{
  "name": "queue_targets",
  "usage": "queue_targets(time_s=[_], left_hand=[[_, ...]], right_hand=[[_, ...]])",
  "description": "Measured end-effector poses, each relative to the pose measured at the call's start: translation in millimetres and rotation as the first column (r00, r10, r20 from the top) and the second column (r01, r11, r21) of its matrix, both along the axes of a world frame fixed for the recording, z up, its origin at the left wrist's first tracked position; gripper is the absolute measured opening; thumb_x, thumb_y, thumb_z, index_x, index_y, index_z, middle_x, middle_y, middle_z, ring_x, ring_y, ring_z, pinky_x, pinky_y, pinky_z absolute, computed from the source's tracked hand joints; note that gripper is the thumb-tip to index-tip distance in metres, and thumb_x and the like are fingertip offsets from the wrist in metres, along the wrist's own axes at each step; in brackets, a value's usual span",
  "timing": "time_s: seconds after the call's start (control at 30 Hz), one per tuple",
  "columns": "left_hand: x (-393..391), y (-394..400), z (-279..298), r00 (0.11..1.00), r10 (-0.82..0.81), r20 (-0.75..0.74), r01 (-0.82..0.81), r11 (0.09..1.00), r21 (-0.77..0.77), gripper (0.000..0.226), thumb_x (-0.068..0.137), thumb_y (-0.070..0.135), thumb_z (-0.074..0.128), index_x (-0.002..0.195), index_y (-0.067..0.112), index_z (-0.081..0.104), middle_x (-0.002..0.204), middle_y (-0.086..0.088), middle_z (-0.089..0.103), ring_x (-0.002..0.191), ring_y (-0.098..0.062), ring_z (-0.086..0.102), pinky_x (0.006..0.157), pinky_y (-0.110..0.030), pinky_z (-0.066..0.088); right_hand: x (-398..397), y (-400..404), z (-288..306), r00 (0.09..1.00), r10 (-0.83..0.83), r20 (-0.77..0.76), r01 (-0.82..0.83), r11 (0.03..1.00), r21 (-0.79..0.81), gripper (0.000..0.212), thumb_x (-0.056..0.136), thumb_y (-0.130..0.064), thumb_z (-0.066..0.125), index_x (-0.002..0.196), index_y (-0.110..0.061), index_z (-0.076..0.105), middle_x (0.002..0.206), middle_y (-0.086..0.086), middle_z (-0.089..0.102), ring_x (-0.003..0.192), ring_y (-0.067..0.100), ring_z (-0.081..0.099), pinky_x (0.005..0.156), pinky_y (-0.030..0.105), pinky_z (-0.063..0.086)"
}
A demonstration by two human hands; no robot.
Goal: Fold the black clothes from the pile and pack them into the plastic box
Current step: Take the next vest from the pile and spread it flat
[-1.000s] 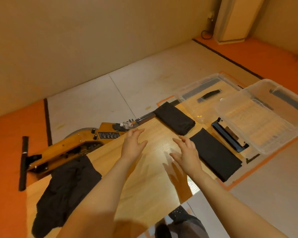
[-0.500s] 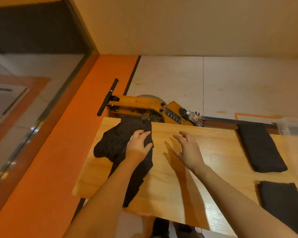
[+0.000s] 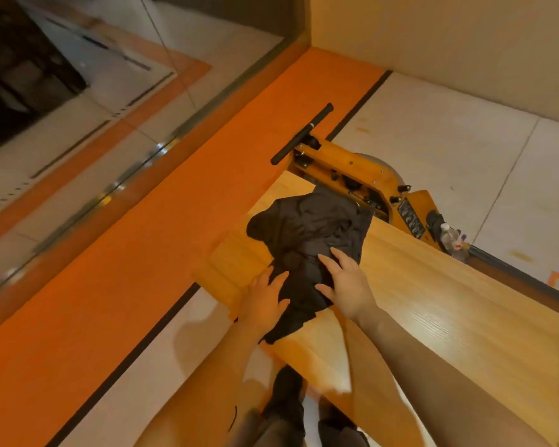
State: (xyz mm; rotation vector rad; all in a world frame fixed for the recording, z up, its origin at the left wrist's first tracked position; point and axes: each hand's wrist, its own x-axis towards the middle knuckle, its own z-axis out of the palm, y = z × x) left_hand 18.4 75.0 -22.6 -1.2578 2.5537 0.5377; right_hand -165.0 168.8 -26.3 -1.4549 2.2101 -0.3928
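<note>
Hands have both come to the crumpled black garment (image 3: 307, 240) at the left end of the wooden worktop (image 3: 433, 301); half a second ago only the left one touched it. Left hand (image 3: 263, 301) and right hand (image 3: 347, 285) lie on it with fingers spread, no grip closed yet. So a new fold begins, I think. Cloth hangs over the near edge; free worktop lies to the right.
</note>
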Motion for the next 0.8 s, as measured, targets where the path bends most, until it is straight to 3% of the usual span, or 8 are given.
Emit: queue_targets(time_s=[0.13, 0.3, 0.57, 0.7, 0.8], left_hand=[[21.0, 10.0, -15.7, 0.992, -0.057, 0.109, 0.054, 0.998, 0.037, 0.065, 0.097, 0.043, 0.048, 0.152, 0.036, 0.013, 0.161, -0.004, 0.006, 0.145, -0.028, 0.015, 0.113, -0.043, 0.028], [35.7, 13.8, -31.4, 0.986, -0.099, 0.134, 0.093, 0.994, 0.053, 0.067, 0.098, 0.047, 0.043, 0.152, 0.04, 0.004, 0.162, -0.001, 0.002, 0.146, -0.027, 0.01, 0.115, -0.044, 0.026], [48.6, -17.5, -33.3, 0.956, -0.229, 0.186, 0.236, 0.971, -0.019, 0.067, 0.098, 0.048, 0.041, 0.15, 0.044, 0.0, 0.162, 0.0, 0.0, 0.148, -0.026, 0.007, 0.115, -0.043, 0.019], [48.3, -36.8, -29.2, 0.972, -0.193, 0.136, 0.189, 0.981, 0.039, 0.064, 0.097, 0.041, 0.048, 0.149, 0.046, 0.012, 0.162, -0.001, 0.001, 0.147, -0.028, 0.007, 0.116, -0.046, 0.018], [44.8, -42.3, -25.8, 0.99, -0.126, -0.058, 0.129, 0.991, 0.035, 0.05, 0.094, 0.038, 0.051, 0.142, 0.037, 0.039, 0.159, -0.003, 0.016, 0.143, -0.029, 0.02, 0.112, -0.047, 0.022]], right_hand=[[11.5, -0.7, -17.9, 0.996, 0.079, -0.039, -0.074, 0.99, 0.12, 0.073, 0.093, -0.046, 0.059, 0.154, -0.024, 0.026, 0.163, 0.01, 0.012, 0.149, 0.03, 0.016, 0.119, 0.041, 0.021], [8.6, 20.0, -30.6, 0.988, 0.137, -0.074, -0.117, 0.967, 0.225, 0.075, 0.095, -0.051, 0.052, 0.156, -0.027, 0.016, 0.165, 0.005, 0.001, 0.151, 0.025, 0.007, 0.119, 0.042, 0.021], [23.4, 35.7, -31.4, 0.991, 0.121, -0.057, -0.107, 0.974, 0.201, 0.067, 0.096, -0.048, 0.052, 0.153, -0.024, 0.028, 0.164, 0.006, 0.011, 0.147, 0.031, 0.018, 0.113, 0.047, 0.028], [32.6, 37.5, -29.5, 0.991, 0.131, -0.014, -0.125, 0.968, 0.216, 0.063, 0.098, -0.048, 0.047, 0.153, -0.025, 0.027, 0.164, 0.005, 0.01, 0.146, 0.03, 0.018, 0.115, 0.045, 0.026], [28.9, 35.3, -23.4, 0.999, 0.037, 0.027, -0.037, 0.999, 0.025, 0.052, 0.098, -0.037, 0.054, 0.145, -0.018, 0.044, 0.15, 0.008, 0.038, 0.134, 0.028, 0.04, 0.11, 0.039, 0.036]])
